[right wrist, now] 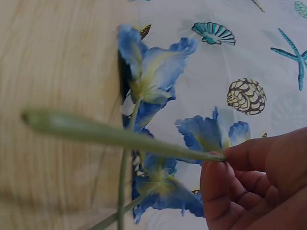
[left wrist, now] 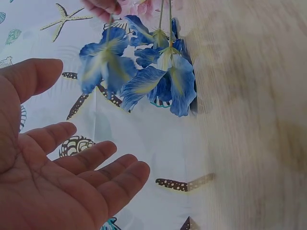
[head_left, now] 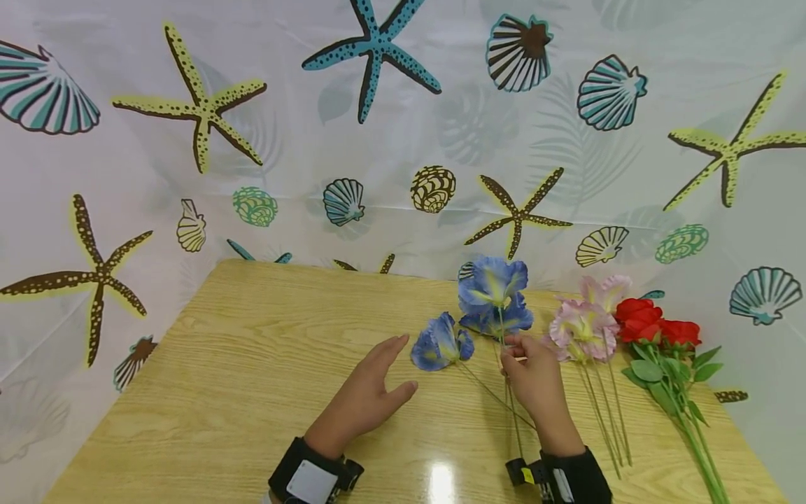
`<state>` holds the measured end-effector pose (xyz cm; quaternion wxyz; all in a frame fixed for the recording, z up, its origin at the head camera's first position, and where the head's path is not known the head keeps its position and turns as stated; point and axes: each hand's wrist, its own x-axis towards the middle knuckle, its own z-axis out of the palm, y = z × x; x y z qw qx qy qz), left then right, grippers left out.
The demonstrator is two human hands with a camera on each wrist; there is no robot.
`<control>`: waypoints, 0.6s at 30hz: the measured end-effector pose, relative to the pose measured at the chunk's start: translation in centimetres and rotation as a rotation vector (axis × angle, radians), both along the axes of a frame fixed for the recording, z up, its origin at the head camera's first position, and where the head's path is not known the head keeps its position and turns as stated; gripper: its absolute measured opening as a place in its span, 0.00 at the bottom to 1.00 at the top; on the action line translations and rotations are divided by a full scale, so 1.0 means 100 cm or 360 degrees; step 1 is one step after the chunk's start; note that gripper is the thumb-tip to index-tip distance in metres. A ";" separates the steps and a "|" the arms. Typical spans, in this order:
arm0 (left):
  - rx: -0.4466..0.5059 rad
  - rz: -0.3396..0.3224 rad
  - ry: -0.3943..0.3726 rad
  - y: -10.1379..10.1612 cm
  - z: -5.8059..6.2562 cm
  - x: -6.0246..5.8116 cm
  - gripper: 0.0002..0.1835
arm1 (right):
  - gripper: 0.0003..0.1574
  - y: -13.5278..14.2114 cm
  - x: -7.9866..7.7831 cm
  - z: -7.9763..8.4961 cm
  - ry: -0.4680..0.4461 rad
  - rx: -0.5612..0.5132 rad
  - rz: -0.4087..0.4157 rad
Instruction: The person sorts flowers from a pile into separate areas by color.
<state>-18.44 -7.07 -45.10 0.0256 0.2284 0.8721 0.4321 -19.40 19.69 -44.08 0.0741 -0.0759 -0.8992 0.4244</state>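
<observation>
My right hand point(head_left: 535, 371) pinches the thin green stem point(right wrist: 120, 139) of a blue artificial flower point(head_left: 493, 280) between thumb and fingertips. That flower point(left wrist: 108, 64) hangs apart from the others in the left wrist view. Two more blue flowers are close by: one point(head_left: 436, 344) lies to the left with its stem slanting under my right hand, and the other point(head_left: 504, 316) is partly hidden behind the held bloom. My left hand point(head_left: 368, 395) hovers left of the flowers, fingers spread and thumb apart. In the left wrist view its palm point(left wrist: 53, 187) holds nothing.
To the right, pink flowers point(head_left: 582, 330) lie on the wooden table point(head_left: 252, 364) with their stems toward me. Beyond them are red roses point(head_left: 641, 320) with green leaves. A white cloth point(head_left: 390, 154) printed with shells and starfish hangs behind the table.
</observation>
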 end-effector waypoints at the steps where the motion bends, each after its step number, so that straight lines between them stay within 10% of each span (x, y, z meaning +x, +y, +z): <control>1: -0.0003 -0.0002 -0.0003 0.000 0.000 0.000 0.37 | 0.21 0.001 -0.001 -0.002 -0.0012 0.0030 0.0006; 18: -0.0032 -0.0026 -0.0090 -0.002 -0.001 0.001 0.38 | 0.24 0.005 -0.007 -0.024 -0.0112 0.0170 0.0023</control>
